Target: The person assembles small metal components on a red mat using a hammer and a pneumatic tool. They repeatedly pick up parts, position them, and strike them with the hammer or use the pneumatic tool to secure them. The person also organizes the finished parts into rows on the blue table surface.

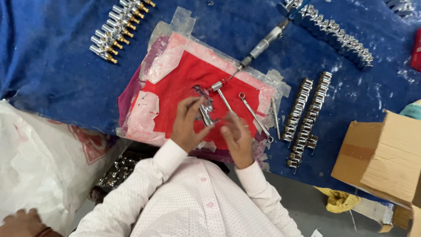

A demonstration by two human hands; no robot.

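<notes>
Left hand (pixel 187 125) pinches a small chrome valve (pixel 207 115) over the red pad (pixel 175 87); right hand (pixel 237 136), half-curled, holds nothing I can see. Finished valves (pixel 115 30) lie far left; spanner (pixel 254 116) lies unused, right.

A taped pad (pixel 193 83) lies mid-frame on the surface (pixel 52 57), with both hands over its lower edge. A row of fittings (pixel 119 27) sits upper left, two rows of sockets (pixel 307 115) right of the pad, a cardboard box (pixel 386 158) lower right, a bag (pixel 39 166) lower left
</notes>
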